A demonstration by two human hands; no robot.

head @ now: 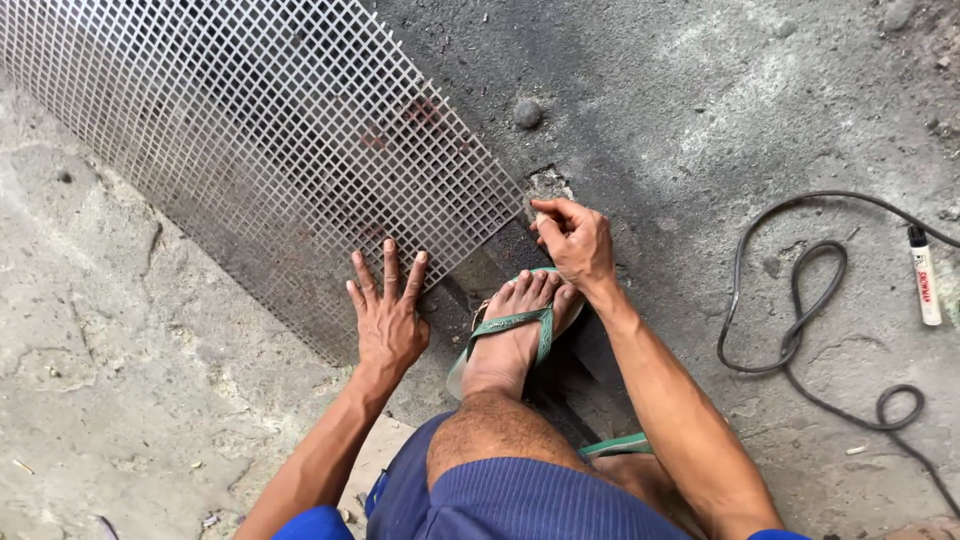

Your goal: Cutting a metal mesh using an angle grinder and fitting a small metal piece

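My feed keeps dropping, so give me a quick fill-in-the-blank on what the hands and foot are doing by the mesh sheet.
1. The left hand lies flat, fingers spread, on the edge of the metal ____ sheet.
2. The right hand is at the sheet's ____.
3. The foot wears a ____ sandal.
4. A black ____ lies looped on the ground beside a marker pen.

Missing words: mesh; corner; green; cable

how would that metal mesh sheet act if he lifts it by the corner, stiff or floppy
The mesh sheet lies flat with straight edges, so it is probably fairly stiff, sagging slightly. Mostly holes, so likely light. The left hand lies flat on it, the right hand at its corner; cut edges may snag.
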